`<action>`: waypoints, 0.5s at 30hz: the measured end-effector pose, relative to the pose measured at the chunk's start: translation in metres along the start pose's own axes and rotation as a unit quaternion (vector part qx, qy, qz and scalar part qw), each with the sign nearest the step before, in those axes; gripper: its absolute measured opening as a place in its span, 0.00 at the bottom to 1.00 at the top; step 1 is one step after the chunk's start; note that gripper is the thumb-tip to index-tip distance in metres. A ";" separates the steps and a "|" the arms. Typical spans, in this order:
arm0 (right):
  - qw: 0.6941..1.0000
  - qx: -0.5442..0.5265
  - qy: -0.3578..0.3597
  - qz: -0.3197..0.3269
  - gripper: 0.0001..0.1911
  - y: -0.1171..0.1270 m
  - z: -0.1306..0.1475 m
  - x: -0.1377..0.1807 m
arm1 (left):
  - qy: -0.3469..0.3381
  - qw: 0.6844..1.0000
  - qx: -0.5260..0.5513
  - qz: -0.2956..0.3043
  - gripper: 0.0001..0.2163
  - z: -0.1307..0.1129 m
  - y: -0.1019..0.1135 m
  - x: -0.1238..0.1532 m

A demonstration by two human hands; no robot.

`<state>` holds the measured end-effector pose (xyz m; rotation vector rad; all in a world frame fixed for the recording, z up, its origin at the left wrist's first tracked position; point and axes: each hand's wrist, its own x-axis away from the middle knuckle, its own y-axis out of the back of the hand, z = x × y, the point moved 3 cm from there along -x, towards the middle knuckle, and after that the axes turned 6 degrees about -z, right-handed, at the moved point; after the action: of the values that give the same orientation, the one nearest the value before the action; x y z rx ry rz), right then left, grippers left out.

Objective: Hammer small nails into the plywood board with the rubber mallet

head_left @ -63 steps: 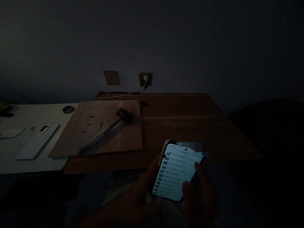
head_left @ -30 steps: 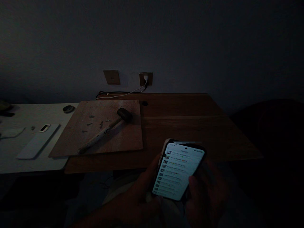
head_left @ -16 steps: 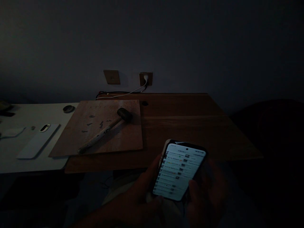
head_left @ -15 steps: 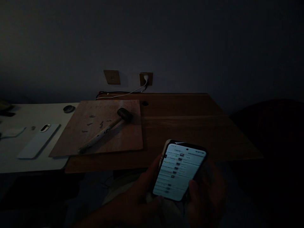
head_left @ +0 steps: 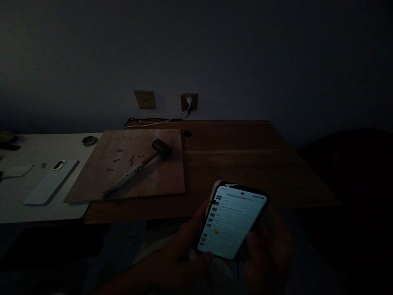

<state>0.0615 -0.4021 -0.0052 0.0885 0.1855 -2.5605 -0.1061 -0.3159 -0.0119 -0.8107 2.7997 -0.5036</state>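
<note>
In a very dark room, a lit phone [head_left: 231, 221] glows low in the middle of the view, in front of the wooden table [head_left: 245, 159]. My left hand [head_left: 181, 254] wraps around its left edge from below. My right hand [head_left: 267, 254] cups its right side, with the thumb resting at the screen's lower right corner. The screen shows a list with small icons. Both hands are dim and only partly visible.
A rubber mallet [head_left: 138, 169] lies on a square wooden board [head_left: 129, 180] with several small nails beside it. A second phone [head_left: 50, 181] lies face down on the white table [head_left: 39, 205] at left. A charger [head_left: 188, 100] sits in a wall socket.
The list on the phone's screen has scrolled to different entries. My right thumb dropped from the screen's middle to its lower right corner. The hands and phone stayed in place.
</note>
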 end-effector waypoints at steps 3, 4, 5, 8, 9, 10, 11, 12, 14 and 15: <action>1.000 -0.008 -0.012 0.002 0.38 0.001 -0.001 0.000 | 0.001 1.000 0.004 0.005 0.39 -0.001 0.000 0.000; 1.000 -0.016 -0.018 0.004 0.39 0.002 -0.001 0.000 | 0.001 1.000 0.002 0.007 0.39 -0.002 -0.001 0.000; 0.999 -0.024 -0.024 0.005 0.39 0.002 -0.002 0.000 | 0.003 1.000 -0.002 0.009 0.39 -0.002 -0.001 0.000; 0.999 -0.038 -0.030 -0.003 0.39 0.003 -0.004 0.001 | 0.017 1.000 -0.004 0.004 0.38 -0.002 -0.001 0.000; 0.999 -0.036 -0.027 -0.005 0.40 0.004 -0.005 0.001 | 0.019 1.000 -0.005 -0.001 0.38 -0.002 0.000 0.000; 0.999 -0.030 -0.021 -0.008 0.39 0.004 -0.006 0.001 | 0.022 1.000 -0.009 -0.005 0.38 -0.002 0.000 -0.001; 1.000 -0.024 -0.017 -0.007 0.39 0.004 -0.006 0.001 | 0.025 1.000 -0.015 -0.008 0.39 -0.001 0.000 -0.001; 1.000 -0.020 -0.013 -0.004 0.39 0.004 -0.007 0.001 | 0.025 0.999 -0.021 -0.011 0.39 0.000 0.000 -0.001; 1.000 -0.019 -0.008 -0.001 0.39 0.003 -0.006 0.000 | 0.029 0.999 -0.034 -0.013 0.40 0.002 0.000 0.000; 1.000 -0.020 -0.007 -0.001 0.39 0.003 -0.006 0.000 | 0.031 0.999 -0.037 -0.013 0.40 0.003 0.000 0.000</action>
<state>0.0631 -0.4039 -0.0115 0.0557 0.2301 -2.5569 -0.1053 -0.3163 -0.0147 -0.8626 2.8830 -0.4395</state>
